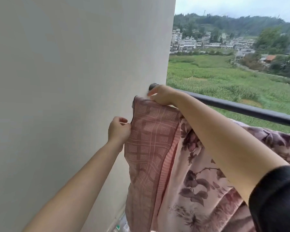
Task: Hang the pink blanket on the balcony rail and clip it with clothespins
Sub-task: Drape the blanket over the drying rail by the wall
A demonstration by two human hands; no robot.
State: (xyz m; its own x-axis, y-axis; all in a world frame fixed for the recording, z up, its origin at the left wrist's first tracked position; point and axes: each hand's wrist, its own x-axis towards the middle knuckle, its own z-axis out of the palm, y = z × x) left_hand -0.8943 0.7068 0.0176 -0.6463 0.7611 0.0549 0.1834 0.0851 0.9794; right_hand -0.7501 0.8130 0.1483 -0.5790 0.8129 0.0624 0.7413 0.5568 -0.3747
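Draping under way, clipping not yet begun.

The soft pink blanket (179, 164), floral on one face and checked on the other, is already lying over the dark round metal balcony rail (251, 109) and hanging down against the pale plastered wall (70, 81). The right hand (162, 96) is pressing closed fingers onto the blanket's top corner where the rail is meeting the wall, while the left hand (119, 129) is pinching the checked side edge lower down. No clothespins are showing, so, judging by this, the spreading is nearly finished and all the clipping is remaining.
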